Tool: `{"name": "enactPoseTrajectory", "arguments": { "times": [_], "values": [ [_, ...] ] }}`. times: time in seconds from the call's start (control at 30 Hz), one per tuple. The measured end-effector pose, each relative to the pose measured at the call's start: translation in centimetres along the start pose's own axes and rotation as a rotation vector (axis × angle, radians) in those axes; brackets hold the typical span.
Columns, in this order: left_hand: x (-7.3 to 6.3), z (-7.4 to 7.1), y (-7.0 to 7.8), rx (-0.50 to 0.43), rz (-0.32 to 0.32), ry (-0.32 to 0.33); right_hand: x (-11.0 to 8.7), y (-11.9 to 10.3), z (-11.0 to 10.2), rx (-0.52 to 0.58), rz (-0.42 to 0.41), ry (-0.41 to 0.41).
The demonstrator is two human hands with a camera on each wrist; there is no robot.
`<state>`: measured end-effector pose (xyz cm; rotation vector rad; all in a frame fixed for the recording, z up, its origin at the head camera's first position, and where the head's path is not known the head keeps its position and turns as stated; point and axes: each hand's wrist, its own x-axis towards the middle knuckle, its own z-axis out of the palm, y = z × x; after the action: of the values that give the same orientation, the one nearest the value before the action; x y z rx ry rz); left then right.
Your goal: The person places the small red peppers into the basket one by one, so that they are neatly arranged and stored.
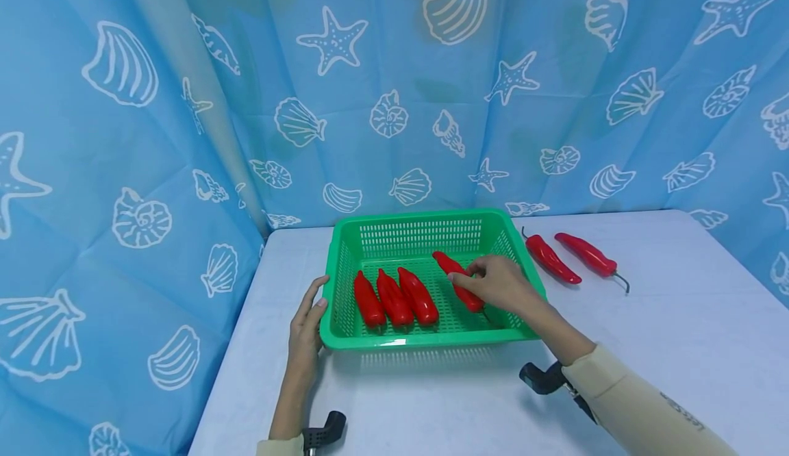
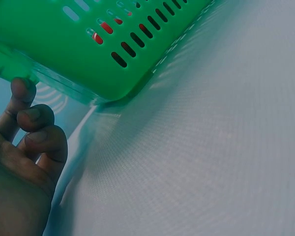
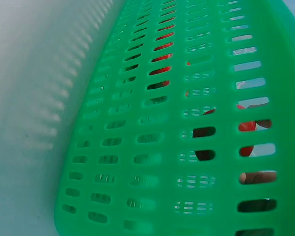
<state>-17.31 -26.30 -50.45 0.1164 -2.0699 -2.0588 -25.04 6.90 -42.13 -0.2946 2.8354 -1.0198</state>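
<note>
Cream sleeves (image 1: 641,408) bearing black wrist-mounted devices (image 1: 542,378) lie nearest, two of each. Beyond them, a white cloth-covered table (image 1: 431,408) gives a broad strip of room before the basket and a wider one to its right. At the basket's left edge, the left hand (image 1: 305,326) touches the rim, its fingers loosely bent. One rectangular green slotted plastic basket (image 1: 425,342) holds three long, glossy red peppers (image 1: 394,298) side by side in its left half. A strip of slotted floor separates them from a fourth red pepper (image 1: 471,300) — slanted, inside the rim, pinched between the right hand's (image 1: 502,283) thumb and fingers. Whether it touches the floor, I cannot tell. Right of the basket lie two more red peppers (image 1: 551,261) — six altogether. Blue shell-patterned curtain (image 1: 388,45) meets the table's far edge.
</note>
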Motion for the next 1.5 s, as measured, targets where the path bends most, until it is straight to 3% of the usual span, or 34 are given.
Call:
{"name": "enactPoseTrajectory", "arguments": {
  "times": [0.4,1.07,1.5],
  "values": [
    [0.1,0.0,-0.1,0.005,-0.007,0.001,0.3,0.0,0.5,-0.010,0.026,-0.021],
    [0.0,-0.3,-0.1,0.001,-0.018,-0.009,1.5,-0.3,0.6,-0.014,0.088,-0.121],
    [0.2,-0.2,-0.1,-0.003,-0.005,-0.014,2.2,-0.1,1.2,-0.002,0.082,-0.157]
  ]
}}
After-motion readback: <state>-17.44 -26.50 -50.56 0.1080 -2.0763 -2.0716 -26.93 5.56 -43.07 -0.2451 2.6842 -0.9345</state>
